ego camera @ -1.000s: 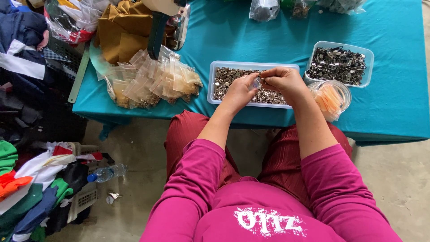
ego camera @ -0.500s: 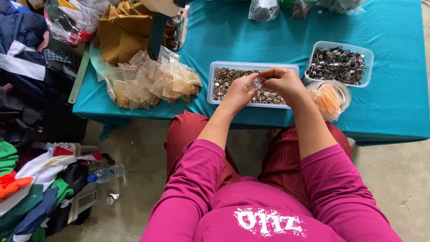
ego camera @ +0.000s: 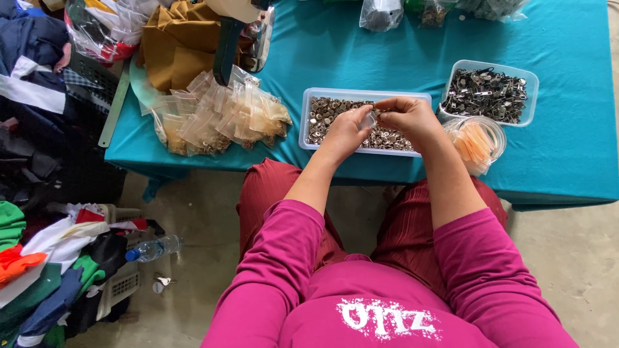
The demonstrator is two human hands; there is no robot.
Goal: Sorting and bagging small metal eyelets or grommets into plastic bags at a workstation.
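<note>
I see my left hand [ego camera: 348, 132] and right hand [ego camera: 407, 119] meeting over the clear tray of metal fasteners [ego camera: 322, 115] on the bench [ego camera: 567, 167], both grips pinched shut on one small clear bag [ego camera: 368, 120] held between them, equally near to each.

Magenta long-sleeved top, white lettering, dark-red trousers.
</note>
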